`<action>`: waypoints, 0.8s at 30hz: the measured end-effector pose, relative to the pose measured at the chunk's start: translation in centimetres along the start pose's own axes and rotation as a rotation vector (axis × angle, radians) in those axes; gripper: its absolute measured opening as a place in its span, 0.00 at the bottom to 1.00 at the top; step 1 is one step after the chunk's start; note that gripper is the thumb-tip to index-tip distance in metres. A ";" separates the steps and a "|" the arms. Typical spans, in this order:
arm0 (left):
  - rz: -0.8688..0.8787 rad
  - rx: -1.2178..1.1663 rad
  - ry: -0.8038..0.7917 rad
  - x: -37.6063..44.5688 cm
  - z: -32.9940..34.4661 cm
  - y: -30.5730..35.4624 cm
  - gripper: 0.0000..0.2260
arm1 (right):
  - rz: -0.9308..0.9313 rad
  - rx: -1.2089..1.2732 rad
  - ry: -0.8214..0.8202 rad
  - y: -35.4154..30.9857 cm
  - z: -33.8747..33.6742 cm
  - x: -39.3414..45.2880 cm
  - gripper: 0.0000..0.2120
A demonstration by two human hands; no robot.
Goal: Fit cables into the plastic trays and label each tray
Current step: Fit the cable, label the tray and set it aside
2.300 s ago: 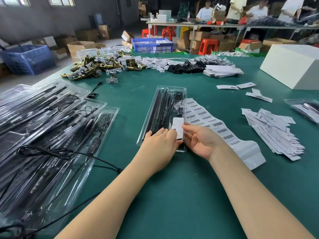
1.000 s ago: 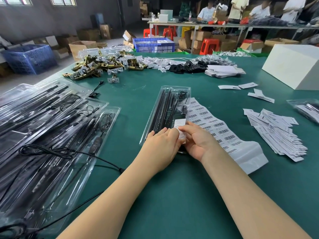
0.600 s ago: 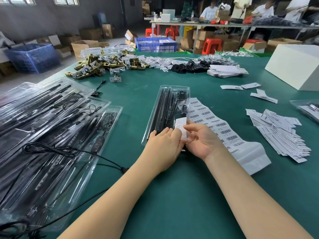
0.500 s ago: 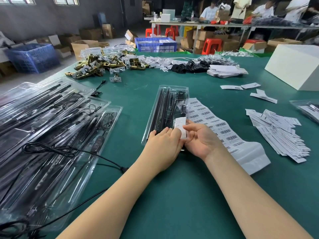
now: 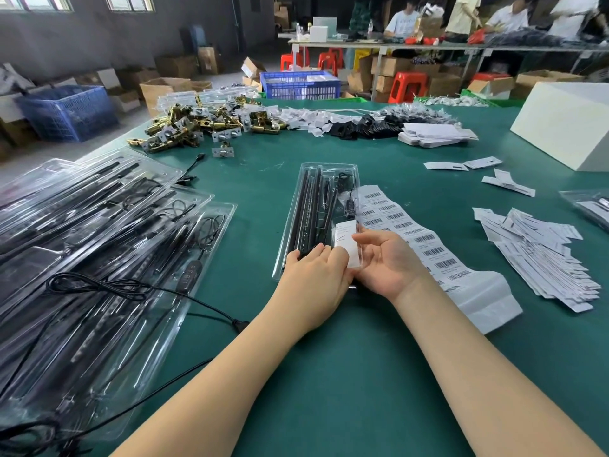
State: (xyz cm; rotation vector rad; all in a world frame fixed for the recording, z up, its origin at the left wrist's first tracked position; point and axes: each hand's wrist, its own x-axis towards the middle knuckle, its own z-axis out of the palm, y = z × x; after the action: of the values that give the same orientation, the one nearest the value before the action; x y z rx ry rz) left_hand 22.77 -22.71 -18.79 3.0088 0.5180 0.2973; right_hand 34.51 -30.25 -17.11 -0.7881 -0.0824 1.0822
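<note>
Clear tray lies mid-counter, cables seated; left hand, fingers flat, presses its near end to steady it, while right hand, grip relaxed apart, thumb touching, evidently smooths the white label down.

A broad green felt-covered surface fills the room's middle. At ten o'clock, dark grey walls carry bright windows above a pale concrete floor. At one o'clock stands a long metal-legged table with red plastic stools beneath.
</note>
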 end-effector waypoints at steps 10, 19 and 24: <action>0.013 0.007 0.002 0.0 0.1 -0.1 0.14 | -0.075 -0.137 -0.039 0.6 0.5 -0.2 0.23; 0.018 -0.036 0.070 -0.2 0.1 0.1 0.15 | -0.097 -0.062 0.111 0.9 0.3 0.5 0.35; 0.030 -0.103 0.089 -0.3 0.1 0.0 0.12 | -0.135 -0.111 0.150 1.0 0.4 0.8 0.36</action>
State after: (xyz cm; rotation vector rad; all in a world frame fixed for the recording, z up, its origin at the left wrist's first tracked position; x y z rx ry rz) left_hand 22.49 -22.85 -18.95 2.9162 0.4497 0.4476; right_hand 34.01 -29.17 -17.65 -0.9474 -0.0682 0.8942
